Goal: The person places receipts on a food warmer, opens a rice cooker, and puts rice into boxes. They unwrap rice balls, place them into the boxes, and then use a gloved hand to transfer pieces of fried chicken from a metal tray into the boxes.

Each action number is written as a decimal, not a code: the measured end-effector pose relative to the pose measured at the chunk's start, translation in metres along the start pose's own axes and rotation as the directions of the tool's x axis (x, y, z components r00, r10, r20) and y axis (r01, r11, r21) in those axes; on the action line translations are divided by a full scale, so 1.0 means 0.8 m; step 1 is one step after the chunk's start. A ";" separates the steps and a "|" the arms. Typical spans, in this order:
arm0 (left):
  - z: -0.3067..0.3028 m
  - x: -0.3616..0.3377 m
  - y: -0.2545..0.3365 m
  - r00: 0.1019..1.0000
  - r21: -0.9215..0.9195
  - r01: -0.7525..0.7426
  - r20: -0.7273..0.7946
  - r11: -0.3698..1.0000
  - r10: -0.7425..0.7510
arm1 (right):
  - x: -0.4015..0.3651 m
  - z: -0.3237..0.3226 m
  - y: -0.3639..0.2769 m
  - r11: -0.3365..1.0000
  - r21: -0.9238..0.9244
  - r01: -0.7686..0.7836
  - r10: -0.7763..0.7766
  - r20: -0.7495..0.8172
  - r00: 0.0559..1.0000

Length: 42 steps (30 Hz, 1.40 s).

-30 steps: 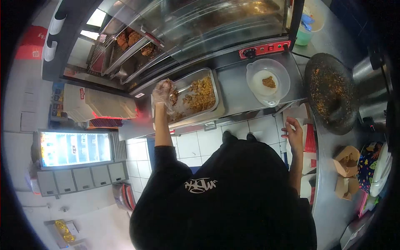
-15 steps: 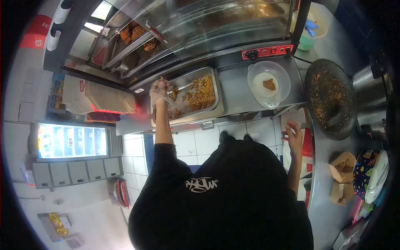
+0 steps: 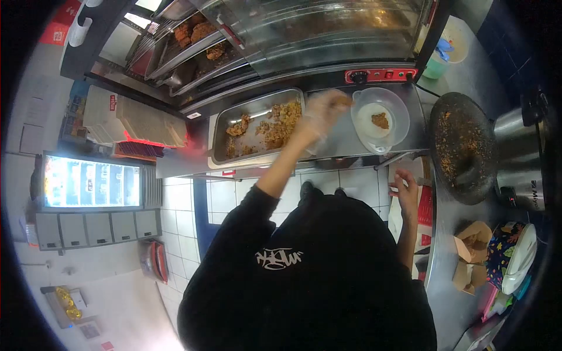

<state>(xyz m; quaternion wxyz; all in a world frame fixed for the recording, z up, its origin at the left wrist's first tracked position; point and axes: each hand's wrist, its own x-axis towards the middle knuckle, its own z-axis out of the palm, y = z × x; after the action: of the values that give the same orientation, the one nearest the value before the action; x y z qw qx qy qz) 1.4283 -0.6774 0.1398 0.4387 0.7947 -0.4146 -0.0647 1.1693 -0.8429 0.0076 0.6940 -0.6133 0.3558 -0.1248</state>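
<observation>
My left hand, in a clear plastic glove, is raised between the tray and the bowl, blurred by motion. Its fingers close on a brown piece of fried chicken. A steel tray below and to the left contains crumbly golden fried bits and a larger fried piece. The round translucent plastic bowl, just right of that hand, has white contents, perhaps rice, with a brown piece on top. Bare and low beside the right counter, my right hand holds nothing, its fingers loosely bent and apart.
A heated glass cabinet with fried chicken on racks stands behind the counter. To the right are a stone mortar with crumbs, a steel pot and open cardboard boxes. Stacked food boxes sit left.
My left hand has swung right, from the tray's left end to beside the bowl, carrying the fried chicken piece. My right hand stays low at the right. The view has shifted slightly.
</observation>
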 end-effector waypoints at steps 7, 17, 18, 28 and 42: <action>0.047 0.007 -0.007 0.999 0.291 -0.024 0.027 0.956 0.017 | -0.013 -0.007 -0.003 1.000 0.012 0.005 -0.005 -0.027 1.000; -0.159 -0.090 -0.264 0.926 0.829 0.364 -0.273 0.425 -0.262 | -0.015 -0.024 0.017 1.000 0.016 0.005 -0.003 -0.106 0.994; -0.162 -0.101 -0.244 0.906 0.835 0.368 -0.223 0.409 -0.360 | -0.013 -0.023 0.018 1.000 0.007 0.005 -0.004 -0.094 0.996; -0.173 -0.118 -0.307 0.956 0.429 0.283 -0.196 0.858 -0.218 | -0.021 -0.013 0.004 0.998 0.009 0.067 -0.065 -0.145 0.987; -0.191 -0.096 -0.214 0.887 -0.500 0.158 -0.307 0.851 -0.345 | -0.019 -0.019 0.025 0.997 0.054 0.060 -0.055 -0.086 0.995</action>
<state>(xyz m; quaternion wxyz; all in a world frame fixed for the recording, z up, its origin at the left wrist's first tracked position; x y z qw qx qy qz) 1.5524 -0.4776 0.0840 0.6749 0.7124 -0.1825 -0.0616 1.1434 -0.8410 -0.0058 0.6916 -0.5976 0.3633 -0.1804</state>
